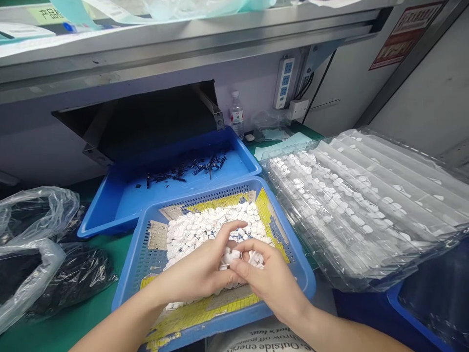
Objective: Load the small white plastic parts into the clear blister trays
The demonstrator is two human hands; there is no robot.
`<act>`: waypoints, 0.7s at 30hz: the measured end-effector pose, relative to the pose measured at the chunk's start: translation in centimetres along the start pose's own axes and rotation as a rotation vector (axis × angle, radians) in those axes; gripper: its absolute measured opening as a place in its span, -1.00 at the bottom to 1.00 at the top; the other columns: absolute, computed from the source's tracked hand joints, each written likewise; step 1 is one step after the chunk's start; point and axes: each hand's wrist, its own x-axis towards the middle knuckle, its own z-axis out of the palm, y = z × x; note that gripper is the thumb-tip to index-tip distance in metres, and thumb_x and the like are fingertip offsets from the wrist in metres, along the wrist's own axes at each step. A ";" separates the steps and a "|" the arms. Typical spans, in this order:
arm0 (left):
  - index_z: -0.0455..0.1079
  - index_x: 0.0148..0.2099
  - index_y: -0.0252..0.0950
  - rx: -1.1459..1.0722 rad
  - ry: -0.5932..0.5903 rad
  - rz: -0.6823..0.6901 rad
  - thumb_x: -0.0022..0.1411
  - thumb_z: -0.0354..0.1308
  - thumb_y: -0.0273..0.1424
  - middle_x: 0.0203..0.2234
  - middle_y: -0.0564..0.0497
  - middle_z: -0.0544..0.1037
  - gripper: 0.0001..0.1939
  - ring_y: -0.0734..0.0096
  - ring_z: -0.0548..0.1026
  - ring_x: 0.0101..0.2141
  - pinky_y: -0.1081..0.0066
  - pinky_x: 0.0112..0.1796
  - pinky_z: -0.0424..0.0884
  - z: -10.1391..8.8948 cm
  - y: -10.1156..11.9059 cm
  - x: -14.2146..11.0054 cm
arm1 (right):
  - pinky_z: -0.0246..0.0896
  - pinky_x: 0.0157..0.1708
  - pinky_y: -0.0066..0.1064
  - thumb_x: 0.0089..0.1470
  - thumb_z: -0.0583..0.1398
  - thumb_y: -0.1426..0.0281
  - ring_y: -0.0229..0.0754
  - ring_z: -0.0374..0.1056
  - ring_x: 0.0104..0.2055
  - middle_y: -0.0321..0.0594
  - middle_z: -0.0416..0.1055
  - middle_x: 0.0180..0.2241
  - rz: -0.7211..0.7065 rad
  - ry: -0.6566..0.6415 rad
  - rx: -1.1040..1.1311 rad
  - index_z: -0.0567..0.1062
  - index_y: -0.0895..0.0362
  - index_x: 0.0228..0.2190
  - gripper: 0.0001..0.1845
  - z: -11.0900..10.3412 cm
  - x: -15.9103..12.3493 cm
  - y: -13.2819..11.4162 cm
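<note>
Held pieces [230, 257] in half-curled left hand [210, 266], right hand [271, 276]; apparently midway, with heaped basket [308, 279], part-filled tray [344, 274] at 2 o'clock.

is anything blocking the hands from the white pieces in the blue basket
No, nothing visible does. The left hand and right hand are together over the blue basket, with some white pieces at their fingers and more lying uncovered around them.
</note>
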 end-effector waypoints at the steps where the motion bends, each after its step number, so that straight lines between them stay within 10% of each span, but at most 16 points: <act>1: -0.21 0.13 -0.03 0.011 0.007 -0.001 0.15 0.04 -0.40 -0.26 0.04 0.36 -0.39 0.38 0.36 -0.34 0.44 -0.38 0.27 0.0 0.0 0.0 | -0.22 -0.73 -0.58 -0.16 0.22 0.22 -0.48 -0.06 -0.70 -0.42 0.14 -0.64 0.044 -0.020 0.045 0.36 0.14 -0.45 -0.74 0.0 0.0 -0.1; 7: 0.09 0.04 -0.10 0.189 0.069 0.061 0.21 -0.04 -0.30 -0.43 0.11 0.34 -0.67 0.55 0.21 -0.56 0.52 -0.54 0.14 -0.5 0.3 -0.1 | -0.30 -0.77 -0.61 -0.18 0.24 0.22 -0.51 -0.18 -0.76 -0.53 0.02 -0.76 0.094 0.019 0.316 0.28 0.12 -0.49 -0.71 0.1 0.0 -0.5; 21: -0.17 0.14 -0.11 0.002 0.093 -0.010 0.21 -0.05 -0.29 -0.52 0.12 0.29 -0.49 0.54 0.16 -0.60 0.55 -0.60 0.12 -0.4 0.3 0.1 | -0.12 -0.80 -0.62 -0.26 0.14 0.42 -0.33 0.23 -0.53 -0.28 0.30 -0.49 0.154 0.025 0.696 0.34 0.15 -0.58 -0.94 -0.7 0.1 -0.9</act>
